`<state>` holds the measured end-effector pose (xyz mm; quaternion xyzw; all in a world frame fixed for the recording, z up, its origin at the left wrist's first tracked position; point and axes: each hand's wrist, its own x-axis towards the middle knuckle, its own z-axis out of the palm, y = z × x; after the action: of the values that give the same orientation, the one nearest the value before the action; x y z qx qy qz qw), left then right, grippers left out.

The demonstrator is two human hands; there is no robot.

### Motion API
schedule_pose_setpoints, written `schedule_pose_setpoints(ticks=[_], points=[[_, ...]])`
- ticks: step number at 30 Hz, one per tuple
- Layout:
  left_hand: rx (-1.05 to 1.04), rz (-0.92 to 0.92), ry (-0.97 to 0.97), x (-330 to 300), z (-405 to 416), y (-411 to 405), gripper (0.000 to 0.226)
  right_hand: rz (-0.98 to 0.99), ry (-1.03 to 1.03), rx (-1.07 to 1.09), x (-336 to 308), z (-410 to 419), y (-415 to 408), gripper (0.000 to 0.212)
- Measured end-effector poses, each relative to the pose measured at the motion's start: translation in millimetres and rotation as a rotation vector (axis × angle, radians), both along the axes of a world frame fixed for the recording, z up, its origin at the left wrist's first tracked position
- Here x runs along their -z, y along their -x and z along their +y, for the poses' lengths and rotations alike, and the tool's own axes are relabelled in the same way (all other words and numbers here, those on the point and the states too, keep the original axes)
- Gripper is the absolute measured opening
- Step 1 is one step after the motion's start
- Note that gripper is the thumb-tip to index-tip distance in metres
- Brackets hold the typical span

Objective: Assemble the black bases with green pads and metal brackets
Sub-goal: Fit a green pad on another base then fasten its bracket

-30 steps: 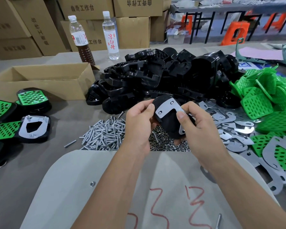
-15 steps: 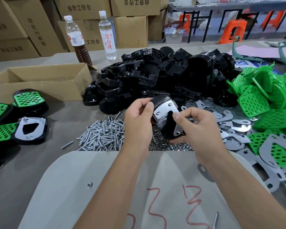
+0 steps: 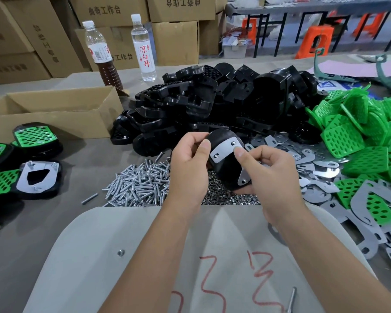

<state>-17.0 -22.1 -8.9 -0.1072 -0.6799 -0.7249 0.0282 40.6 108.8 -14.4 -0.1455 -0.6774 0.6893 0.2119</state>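
Observation:
Both hands hold one black base (image 3: pixel 224 175) up over the table's middle. A metal bracket (image 3: pixel 226 149) lies on its upper face with a screw head showing. My left hand (image 3: pixel 189 168) grips the base's left edge, thumb on top. My right hand (image 3: pixel 273 177) holds the base from the right, its thumb pressing on the bracket. Behind them rises a heap of black bases (image 3: pixel 217 107). Green pads (image 3: pixel 357 136) are piled at the right, loose metal brackets (image 3: pixel 314 168) lie beside them. Screws (image 3: pixel 138 186) and nuts (image 3: pixel 226 197) lie under the hands.
Finished assemblies (image 3: pixel 34 179) sit at the left edge. An open cardboard box (image 3: pixel 54 111) and two bottles (image 3: pixel 104 53) stand at the back left. A pale board (image 3: pixel 145 256) with red marks covers the near table; one screw (image 3: pixel 291 299) lies on it.
The base has turned in my hands and the bracket now faces up more. My right thumb has shifted onto the bracket's upper right part.

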Motion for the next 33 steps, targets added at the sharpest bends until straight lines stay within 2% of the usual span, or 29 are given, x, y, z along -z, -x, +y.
schedule_pose_setpoints(ticks=[4, 8, 11, 16, 20, 23, 28, 33], points=[[0.010, 0.023, 0.009, 0.6, -0.1, 1.1, 0.021, 0.029, 0.050, 0.009, 0.9, 1.5, 1.3, 0.018], [-0.001, -0.001, -0.005, 0.4, 0.8, 0.3, 0.022, 0.013, 0.082, 0.016, 2.2, 3.4, 2.8, 0.021], [-0.006, -0.024, -0.030, -1.5, 0.6, -1.5, 0.021, 0.020, 0.042, -0.058, 2.0, 3.4, 3.6, 0.011], [0.043, -0.144, -0.014, -2.8, -1.6, -0.9, 0.022, 0.030, 0.029, -0.123, -1.0, 8.8, 3.2, 0.012], [0.080, -0.162, -0.001, -6.0, -5.8, 1.0, 0.023, 0.041, 0.044, -0.166, -0.7, 14.1, 2.1, 0.008], [0.080, -0.183, -0.062, -9.9, -12.1, 6.4, 0.027, 0.074, 0.064, -0.293, -3.4, 19.1, 2.3, 0.015], [-0.001, -0.284, -0.172, -10.6, -18.4, 11.5, 0.023, -0.047, -0.096, -0.422, -3.8, 27.0, 1.3, 0.014], [-0.022, -0.275, -0.189, -9.8, -16.8, 10.4, 0.022, -0.064, -0.027, -0.460, -4.4, 20.4, 1.3, 0.015]])
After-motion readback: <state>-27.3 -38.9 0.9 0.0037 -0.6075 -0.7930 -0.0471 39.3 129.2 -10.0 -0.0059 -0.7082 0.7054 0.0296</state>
